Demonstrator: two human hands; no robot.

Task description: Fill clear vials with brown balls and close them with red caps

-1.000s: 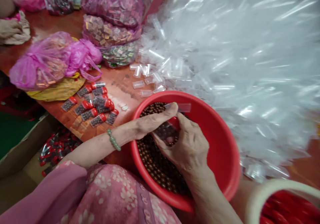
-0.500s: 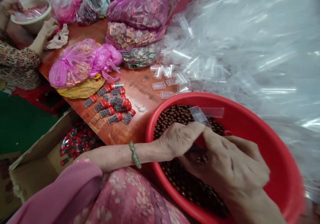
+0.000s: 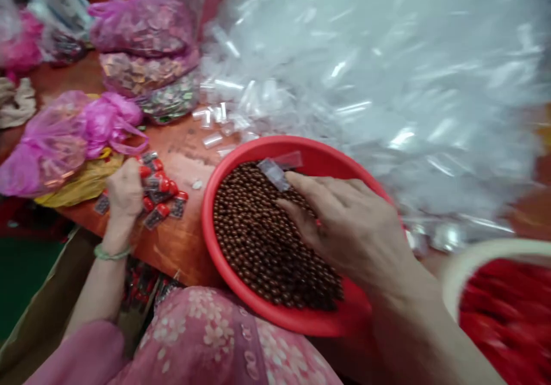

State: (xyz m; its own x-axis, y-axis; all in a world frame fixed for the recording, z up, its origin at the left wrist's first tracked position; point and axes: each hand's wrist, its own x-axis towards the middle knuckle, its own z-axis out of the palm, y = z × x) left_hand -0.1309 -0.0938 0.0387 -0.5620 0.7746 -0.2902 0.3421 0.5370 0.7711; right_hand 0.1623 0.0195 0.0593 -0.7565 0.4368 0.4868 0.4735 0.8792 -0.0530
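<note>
Left hand (image 3: 124, 193) has moved onto the red-capped vials (image 3: 161, 193), grip unclear; the right hand (image 3: 348, 230), grip apart, sits over brown beads (image 3: 262, 241).

Right hand (image 3: 348, 230): over brown beads (image 3: 262, 241) in red basin (image 3: 207, 213), beside clear plastic tube (image 3: 273, 174). Left hand (image 3: 124, 193): against red-capped tubes (image 3: 161, 193), near edge of wooden table (image 3: 181, 253).

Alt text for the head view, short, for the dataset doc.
A right hand reaches over a red plastic basin full of brown beads, a small clear plastic tube at its fingertips. The left hand, wearing a green bracelet, rests on red-capped filled tubes on a wooden table, beside a heap of clear empty tubes.
</note>
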